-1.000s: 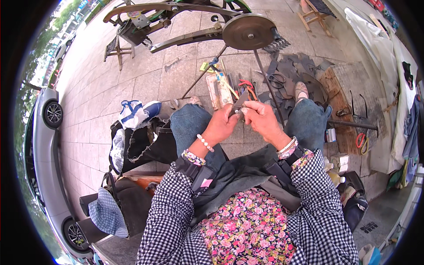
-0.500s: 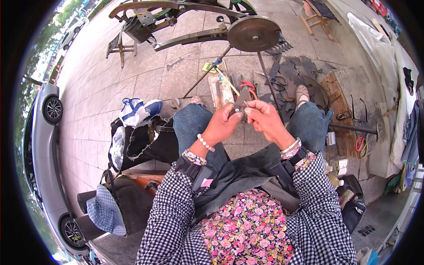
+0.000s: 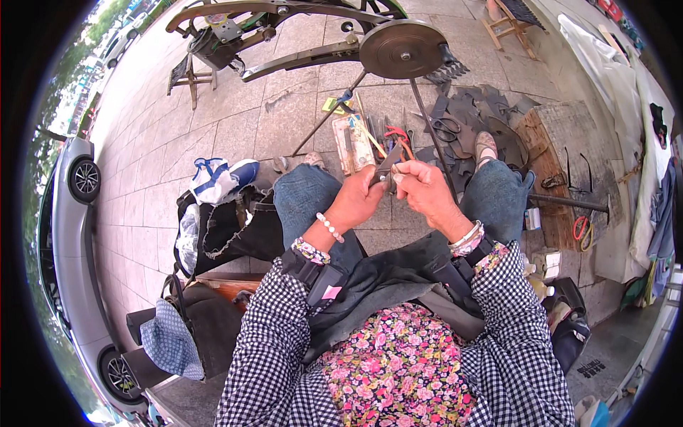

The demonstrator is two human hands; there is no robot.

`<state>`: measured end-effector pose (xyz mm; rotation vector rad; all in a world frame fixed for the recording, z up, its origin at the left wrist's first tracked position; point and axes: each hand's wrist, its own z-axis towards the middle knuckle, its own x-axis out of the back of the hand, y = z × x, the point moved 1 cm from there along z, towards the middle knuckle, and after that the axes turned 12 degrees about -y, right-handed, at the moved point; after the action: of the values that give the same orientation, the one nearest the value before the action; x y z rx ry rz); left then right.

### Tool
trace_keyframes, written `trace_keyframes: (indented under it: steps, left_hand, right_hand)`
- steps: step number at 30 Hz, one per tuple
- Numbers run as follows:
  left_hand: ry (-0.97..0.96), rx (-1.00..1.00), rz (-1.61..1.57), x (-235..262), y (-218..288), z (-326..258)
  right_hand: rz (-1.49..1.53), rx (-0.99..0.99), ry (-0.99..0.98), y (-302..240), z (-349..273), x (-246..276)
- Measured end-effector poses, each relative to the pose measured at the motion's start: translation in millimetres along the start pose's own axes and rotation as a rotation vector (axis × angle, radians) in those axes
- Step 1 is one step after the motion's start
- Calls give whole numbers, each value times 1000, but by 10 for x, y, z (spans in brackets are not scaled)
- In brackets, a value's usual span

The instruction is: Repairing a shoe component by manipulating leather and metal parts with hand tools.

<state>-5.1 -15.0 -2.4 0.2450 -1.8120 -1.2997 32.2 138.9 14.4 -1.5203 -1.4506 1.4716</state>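
Observation:
Above my lap, my left hand (image 3: 358,199) is closed round a dark, pointed blade-like tool (image 3: 390,156) whose tip sticks out away from me. My right hand (image 3: 427,193) meets it, thumb and forefinger pinched beside the tool. Whatever small piece those fingers grip is too small to make out. Both hands hover between my knees, with a dark cloth (image 3: 384,277) over my lap below them. Past my hands, tools with red handles (image 3: 400,135) lie on the ground beside a worn, shallow box (image 3: 351,144).
A hand-cranked machine with a round wheel (image 3: 403,50) stands ahead on thin legs. Black scraps and large scissors (image 3: 446,129) lie front right, near a wooden block (image 3: 569,156). On my left are a black bag (image 3: 238,231) and a blue hat (image 3: 168,338); a car (image 3: 67,263) stands beyond.
The view has shifted slightly. The tool's blade shows a little more clearly above my left hand, while both hands keep nearly the same place and grip.

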Motion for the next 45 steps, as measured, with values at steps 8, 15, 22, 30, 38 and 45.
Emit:
trace_keyframes:
  steps: [8,15,22,30,38,45]
  left_hand:
    - [-120,-39,-74,-49,20,-4]
    - [20,22,-392,60,101,-41]
    - [69,12,-93,6,37,-5]
    - [-55,-86,-131,-44,67,-5]
    - [43,-30,-381,94,138,-36]
    - [76,-17,-123,43,66,-21]
  right_hand:
    - [106,-51,-35,61,75,100]
    - [215,9,-117,32,33,19]
    - [119,37,-74,42,33,21]
    - [222,5,-123,78,70,104]
    - [257,29,-135,-12,7,-21]
    - [183,-19,-129,-9,-5,-5]
